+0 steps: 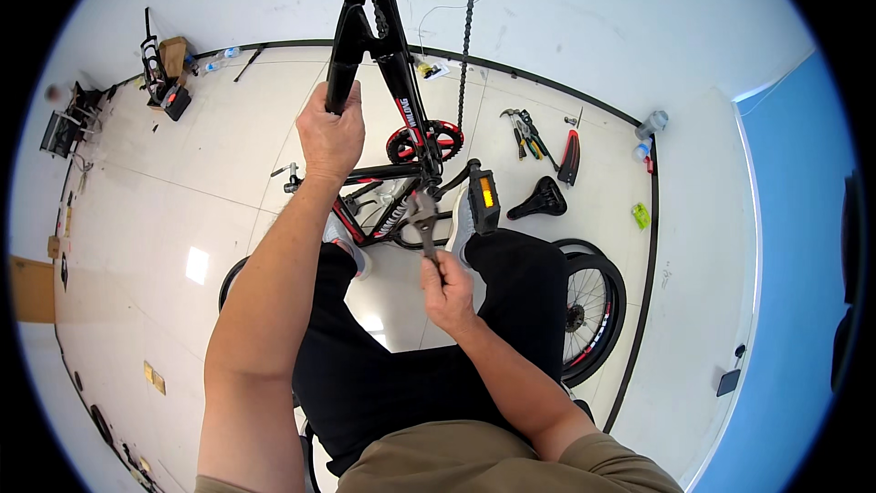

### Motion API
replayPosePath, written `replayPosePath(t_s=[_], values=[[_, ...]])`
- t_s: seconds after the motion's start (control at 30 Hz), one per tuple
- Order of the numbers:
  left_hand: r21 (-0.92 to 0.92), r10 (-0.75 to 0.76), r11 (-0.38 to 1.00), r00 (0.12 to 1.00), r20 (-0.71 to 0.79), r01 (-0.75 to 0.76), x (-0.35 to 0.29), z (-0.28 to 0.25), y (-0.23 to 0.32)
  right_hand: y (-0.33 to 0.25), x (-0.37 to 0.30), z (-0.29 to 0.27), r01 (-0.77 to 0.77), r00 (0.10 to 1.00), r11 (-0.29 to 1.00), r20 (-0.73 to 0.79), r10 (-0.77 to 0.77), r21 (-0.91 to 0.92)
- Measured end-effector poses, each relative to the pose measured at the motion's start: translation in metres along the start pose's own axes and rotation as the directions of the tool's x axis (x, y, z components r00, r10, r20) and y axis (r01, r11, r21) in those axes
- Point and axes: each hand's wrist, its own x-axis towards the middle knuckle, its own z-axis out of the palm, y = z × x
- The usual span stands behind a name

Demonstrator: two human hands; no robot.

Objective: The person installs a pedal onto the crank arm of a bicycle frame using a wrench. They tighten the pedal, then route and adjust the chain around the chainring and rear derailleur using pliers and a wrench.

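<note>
My left hand [330,135] is wrapped round a tube of the black bicycle frame [351,46], which is held tilted up in front of me. My right hand [449,292] grips the handle of an adjustable wrench [424,219]. The wrench's jaw is at the crank axle area; whether it sits on a nut I cannot tell. Beyond it shows the red and black chainring [399,146], with the chain [469,36] hanging down to it from the top. A black pedal [484,203] with an orange reflector is at the end of the crank, right of the wrench.
On the floor to the right lie a black saddle [538,199], pliers [525,139] and a red and black long part [569,160]. Spoked wheels [589,319] lie beside my right leg. Bottles [652,124] stand by the wall. Boxes and black parts [162,78] are at the far left.
</note>
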Motion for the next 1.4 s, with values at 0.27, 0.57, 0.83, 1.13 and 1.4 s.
replayPosePath(t_s=[0.27,0.57,0.83,1.13,1.4], values=[[-0.042,0.028,0.999,0.999,-0.028,-0.029,-0.001,0.002,0.002,0.013,0.008,-0.027,-0.017,0.966,0.998,-0.256,0.034,0.066],[0.0,0.043,0.999,0.999,-0.033,-0.043,0.004,0.002,-0.003,0.018,0.024,-0.045,-0.353,0.823,0.875,-0.334,0.459,0.332],[-0.008,0.033,0.999,0.999,-0.018,-0.033,0.006,0.002,-0.003,0.027,0.03,-0.046,-0.472,0.698,0.751,-0.324,0.638,0.462],[-0.001,-0.001,1.0,1.0,-0.006,0.001,0.009,0.003,-0.007,0.061,0.016,-0.039,-0.354,0.802,0.92,-0.45,0.392,0.171],[0.029,-0.005,1.0,0.999,0.04,0.004,0.01,0.002,-0.004,0.051,0.01,-0.041,-0.335,0.759,0.941,-0.579,0.299,0.046]])
